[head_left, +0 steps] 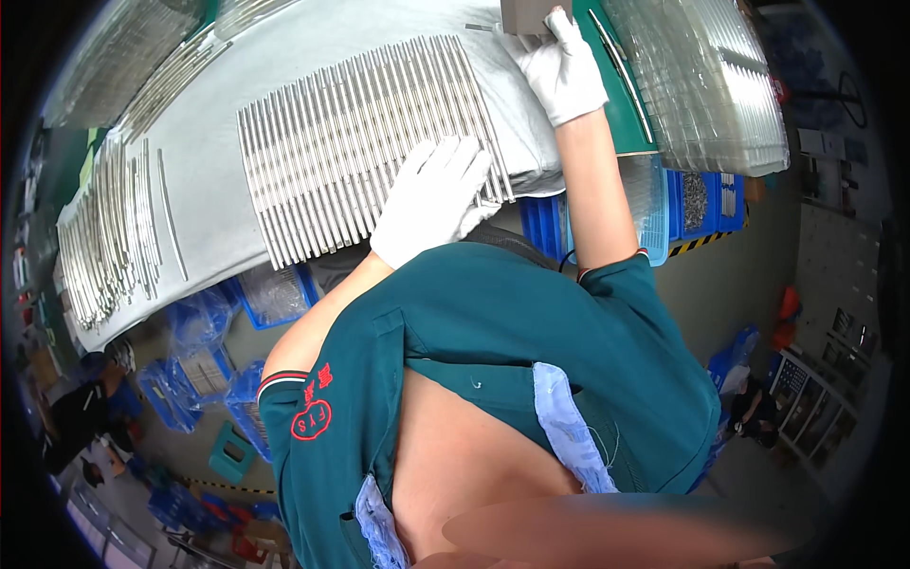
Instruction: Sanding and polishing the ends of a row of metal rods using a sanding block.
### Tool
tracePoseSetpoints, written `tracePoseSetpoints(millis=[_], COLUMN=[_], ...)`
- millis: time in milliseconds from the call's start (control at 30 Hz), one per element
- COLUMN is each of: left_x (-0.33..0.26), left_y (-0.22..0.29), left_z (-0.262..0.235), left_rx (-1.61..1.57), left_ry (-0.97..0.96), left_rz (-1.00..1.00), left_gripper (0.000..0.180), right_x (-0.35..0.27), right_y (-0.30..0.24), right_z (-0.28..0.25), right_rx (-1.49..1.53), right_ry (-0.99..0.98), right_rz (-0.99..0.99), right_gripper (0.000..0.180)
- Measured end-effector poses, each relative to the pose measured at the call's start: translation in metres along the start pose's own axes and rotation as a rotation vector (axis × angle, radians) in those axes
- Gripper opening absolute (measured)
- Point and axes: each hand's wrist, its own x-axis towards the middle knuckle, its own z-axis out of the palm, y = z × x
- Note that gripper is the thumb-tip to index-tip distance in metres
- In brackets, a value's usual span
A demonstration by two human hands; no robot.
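A row of slim metal rods (pixel 351 142) lies side by side on the grey cloth-covered table (pixel 204 204). My left hand (pixel 431 199), in a white glove, rests flat over the near right end of the row, its fingers stretched out across the rods. At the far right, my white-gloved right hand (pixel 566 71) is closed at a grey-brown block (pixel 533 16), the thumb up against its side. The block's upper part is cut off by the picture's edge. A short metal piece (pixel 480 27) lies left of the block.
Loose rods (pixel 114 237) lie in a pile on the left. Clear plastic trays (pixel 711 85) are stacked at the right beside a green surface (pixel 633 137) with rods on it. Blue bins (pixel 697 204) stand below the table. Plastic-wrapped goods (pixel 118 57) fill the far left.
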Motion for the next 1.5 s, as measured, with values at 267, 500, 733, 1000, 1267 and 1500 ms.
tracePoseSetpoints(millis=[267, 500, 733, 1000, 1267, 1500], left_x=[0.013, 0.015, 0.006, 0.005, 0.005, 0.008], left_y=[0.006, 0.004, 0.002, 0.002, 0.000, 0.006], left_z=[0.005, 0.006, 0.010, 0.007, 0.010, 0.004], left_rx=[0.047, 0.022, -0.051, -0.084, -0.046, -0.137], left_ry=[0.021, 0.035, 0.133, 0.136, 0.194, 0.122], left_rz=[0.036, 0.039, 0.111, 0.100, 0.137, 0.092], left_gripper=[0.058, 0.048, 0.045, 0.047, 0.041, 0.042], right_x=[-0.012, -0.041, -0.039, -0.031, -0.035, -0.050], right_y=[-0.013, -0.019, -0.055, -0.049, -0.034, -0.080], right_z=[-0.050, -0.034, -0.029, -0.014, -0.005, -0.022], right_rx=[-0.180, -0.763, -1.425, -1.332, -1.608, -1.443], right_ry=[-0.195, -0.105, -0.593, -0.712, -0.834, -0.596], right_rz=[-0.196, -0.325, -0.197, -0.064, -0.289, -0.162], right_gripper=[0.041, 0.058, 0.053, 0.049, 0.044, 0.050])
